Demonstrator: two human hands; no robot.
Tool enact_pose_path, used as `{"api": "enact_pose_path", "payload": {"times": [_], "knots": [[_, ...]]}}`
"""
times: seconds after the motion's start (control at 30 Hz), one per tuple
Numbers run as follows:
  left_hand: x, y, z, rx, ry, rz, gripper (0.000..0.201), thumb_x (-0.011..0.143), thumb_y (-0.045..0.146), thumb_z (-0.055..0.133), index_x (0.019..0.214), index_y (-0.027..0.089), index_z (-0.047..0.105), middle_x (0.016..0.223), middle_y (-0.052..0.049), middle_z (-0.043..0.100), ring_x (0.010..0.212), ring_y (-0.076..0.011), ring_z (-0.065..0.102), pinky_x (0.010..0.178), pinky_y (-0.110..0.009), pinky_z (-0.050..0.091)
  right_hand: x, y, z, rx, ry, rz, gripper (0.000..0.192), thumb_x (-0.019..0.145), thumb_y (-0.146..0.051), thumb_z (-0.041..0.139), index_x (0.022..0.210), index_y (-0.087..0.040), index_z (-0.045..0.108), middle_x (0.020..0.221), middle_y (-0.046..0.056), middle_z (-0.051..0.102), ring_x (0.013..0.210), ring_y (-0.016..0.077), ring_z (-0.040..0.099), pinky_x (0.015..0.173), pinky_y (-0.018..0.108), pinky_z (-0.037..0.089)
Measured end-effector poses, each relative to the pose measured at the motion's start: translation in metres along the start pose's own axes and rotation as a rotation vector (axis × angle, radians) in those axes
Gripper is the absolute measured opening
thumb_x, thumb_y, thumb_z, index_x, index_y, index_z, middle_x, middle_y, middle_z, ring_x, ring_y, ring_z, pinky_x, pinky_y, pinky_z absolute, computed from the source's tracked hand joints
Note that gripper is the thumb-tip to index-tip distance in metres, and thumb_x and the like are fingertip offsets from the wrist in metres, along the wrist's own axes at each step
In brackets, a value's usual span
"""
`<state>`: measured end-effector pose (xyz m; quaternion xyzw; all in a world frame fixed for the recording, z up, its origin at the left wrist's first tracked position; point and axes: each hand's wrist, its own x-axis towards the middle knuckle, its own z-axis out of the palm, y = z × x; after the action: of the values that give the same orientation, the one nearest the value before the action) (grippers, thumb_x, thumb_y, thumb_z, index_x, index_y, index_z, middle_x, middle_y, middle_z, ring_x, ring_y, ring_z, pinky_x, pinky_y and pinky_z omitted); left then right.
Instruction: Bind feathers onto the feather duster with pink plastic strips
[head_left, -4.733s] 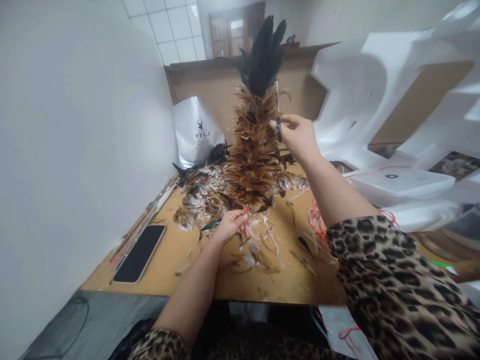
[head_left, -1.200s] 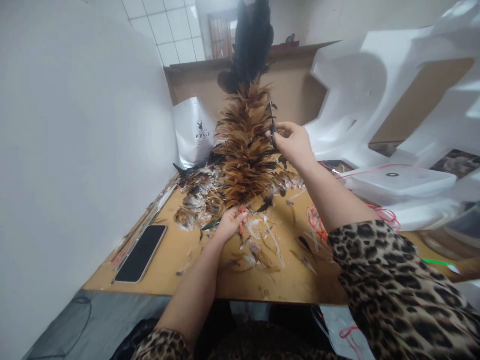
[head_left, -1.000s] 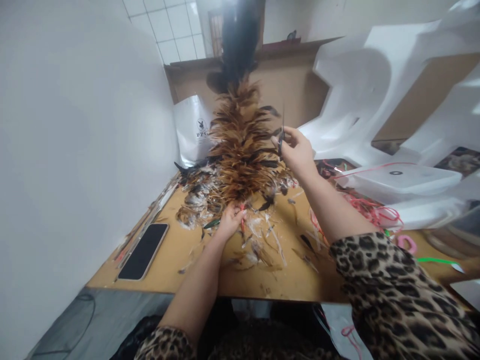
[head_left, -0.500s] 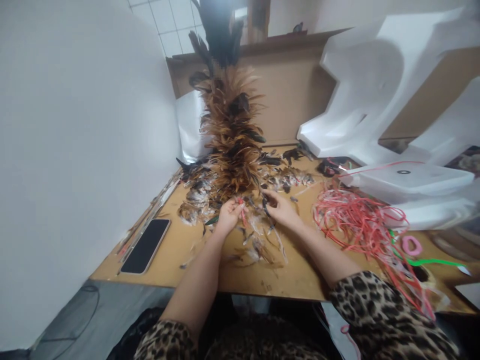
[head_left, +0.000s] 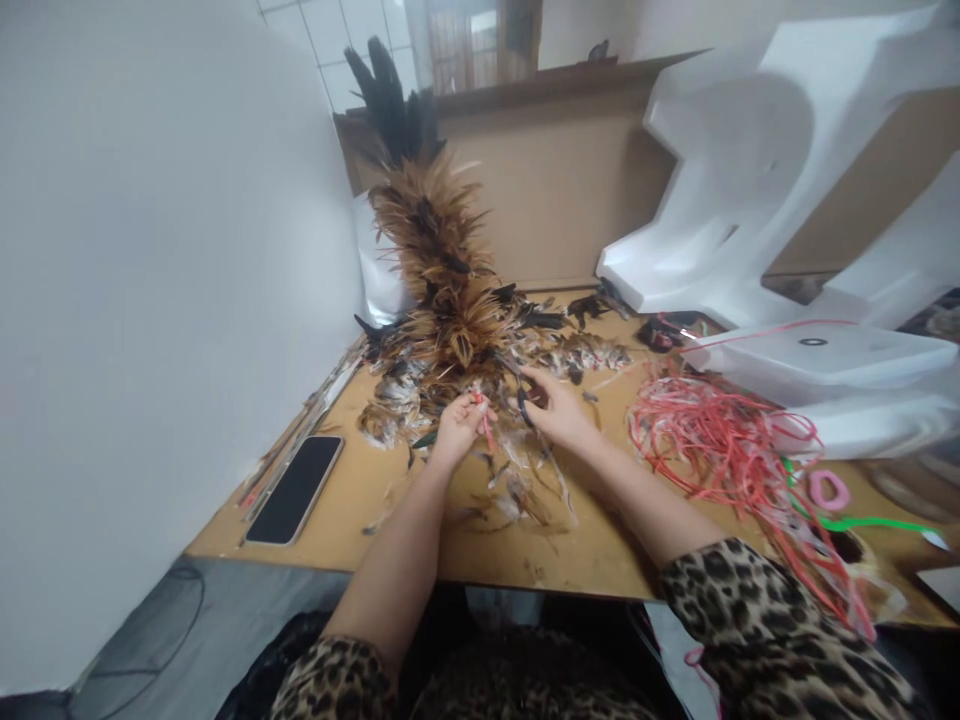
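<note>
A tall feather duster [head_left: 435, 240] of brown and black feathers rises from the table, leaning to the left. At its lower end my left hand [head_left: 457, 430] is closed in a pinch on a red plastic strip [head_left: 489, 432], whose tail hangs below the fingers. To the right, my right hand [head_left: 559, 408] is curled through the dark handles of what look like scissors [head_left: 523, 402], their blades pointing up toward the base feathers. Loose feathers [head_left: 517, 495] and pale strips lie under and in front of both hands. The duster's handle is hidden.
A smartphone [head_left: 295, 490] lies at the left, beside thin sticks [head_left: 319, 400] along the white wall. A tangle of red strips [head_left: 705, 430] sits at the right, near a pink ring [head_left: 829, 490] and a green strip [head_left: 877, 523]. White foam pieces [head_left: 727, 190] stand behind.
The top of the feather duster has swung left and down. My right hand has shifted slightly left and up with the scissors; my left hand stays at the base with the red strip.
</note>
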<state>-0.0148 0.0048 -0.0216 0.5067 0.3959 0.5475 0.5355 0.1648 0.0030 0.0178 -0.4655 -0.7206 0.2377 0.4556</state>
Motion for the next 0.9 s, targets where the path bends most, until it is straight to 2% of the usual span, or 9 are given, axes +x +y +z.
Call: {"api": "enact_pose_path", "payload": {"times": [0.1,0.2,0.3,0.43,0.63,0.9], "knots": [[0.000,0.002,-0.001,-0.022,0.027,-0.014,0.038,0.068,0.045,0.068,0.085,0.014,0.054,0.064,-0.001,0.063,0.039,-0.0028,0.036,0.039,-0.018,0.023,-0.007,0.009,-0.001,0.027,0.088,0.080,0.055,0.072,-0.034,0.059,0.124,-0.017,0.053,0.113,0.010,0.061,0.079,0.0170,0.060,0.078,0.034,0.050],[0.000,0.004,-0.001,-0.033,0.047,-0.021,0.038,0.068,0.046,0.068,0.084,0.015,0.053,0.065,-0.001,0.063,0.038,-0.0024,0.035,0.036,-0.018,0.021,-0.021,0.021,-0.001,-0.048,-0.011,0.165,0.053,0.074,-0.034,0.057,0.124,-0.018,0.053,0.104,0.009,0.064,0.077,0.0179,0.061,0.075,0.035,0.050],[0.000,0.003,-0.001,-0.026,0.057,0.000,0.035,0.070,0.045,0.066,0.081,0.015,0.053,0.064,0.000,0.062,0.038,-0.0026,0.036,0.036,-0.018,0.022,-0.031,0.025,-0.001,-0.170,-0.104,0.152,0.051,0.074,-0.031,0.055,0.123,-0.017,0.054,0.104,0.009,0.064,0.084,0.0200,0.061,0.080,0.036,0.049],[0.000,0.001,0.001,0.008,0.043,0.001,0.034,0.070,0.046,0.066,0.076,0.015,0.053,0.060,0.001,0.060,0.038,-0.0027,0.035,0.037,-0.018,0.024,-0.027,0.010,0.002,-0.242,-0.104,0.077,0.052,0.074,-0.029,0.054,0.125,-0.018,0.052,0.112,0.011,0.060,0.091,0.0215,0.060,0.086,0.037,0.047],[-0.001,-0.003,0.002,-0.012,-0.003,-0.026,0.038,0.068,0.049,0.068,0.079,0.015,0.054,0.058,0.002,0.058,0.039,-0.0027,0.036,0.038,-0.018,0.024,-0.002,-0.016,0.007,-0.254,-0.064,0.010,0.052,0.075,-0.034,0.054,0.125,-0.021,0.052,0.120,0.011,0.057,0.096,0.0221,0.059,0.087,0.036,0.047],[-0.003,0.001,0.005,0.034,-0.038,-0.032,0.038,0.069,0.049,0.066,0.075,0.014,0.053,0.059,0.000,0.060,0.038,-0.0031,0.036,0.038,-0.019,0.024,0.025,-0.037,-0.003,-0.267,0.070,-0.038,0.047,0.076,-0.035,0.055,0.119,-0.018,0.059,0.106,0.010,0.064,0.092,0.0230,0.060,0.085,0.036,0.046]]}}
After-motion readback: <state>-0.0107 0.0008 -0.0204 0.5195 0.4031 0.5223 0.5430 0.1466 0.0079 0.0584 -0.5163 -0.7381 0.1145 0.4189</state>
